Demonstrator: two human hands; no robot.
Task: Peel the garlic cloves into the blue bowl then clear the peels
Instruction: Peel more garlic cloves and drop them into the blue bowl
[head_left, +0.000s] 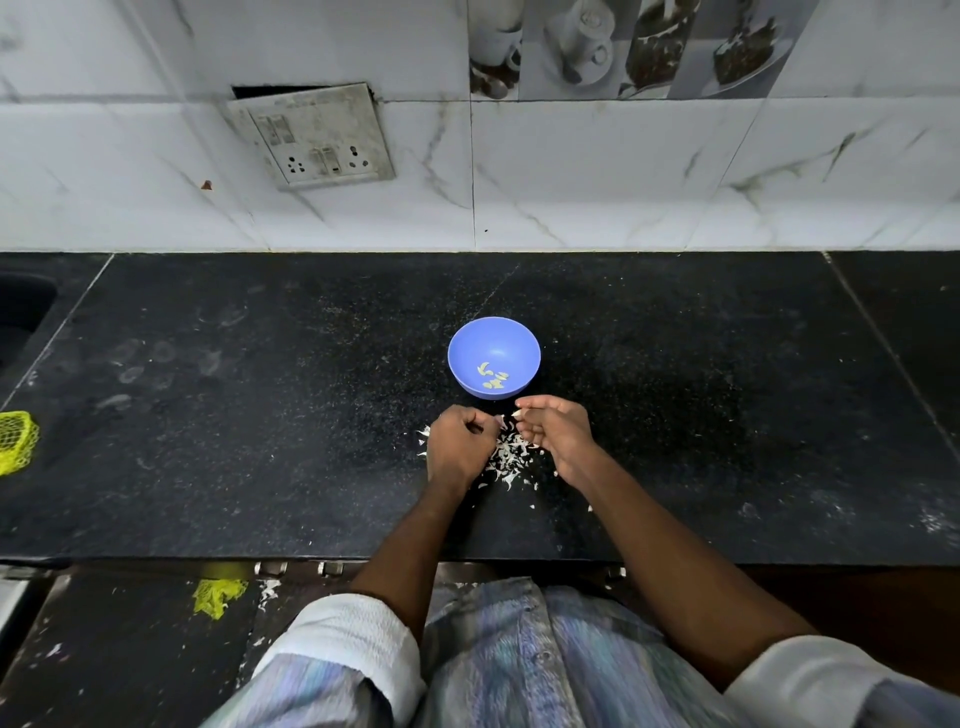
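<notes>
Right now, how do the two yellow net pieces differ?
The net on the counter sits at the far left edge, bunched into a fuller lump and cut off by the frame. The net on the floor lies below the counter's front edge, flatter, more ragged and wholly in view, with white bits scattered near it. Both are the same bright yellow mesh, and neither hand touches them.

The blue bowl (494, 357) stands upright on the black counter (260, 415), near its middle. Inside lie several peeled pale garlic cloves (492, 376), gathered at the near side of its bottom. The white peels (511, 457) lie scattered on the counter just near of the bowl; perhaps some unpeeled cloves are among them.
</notes>
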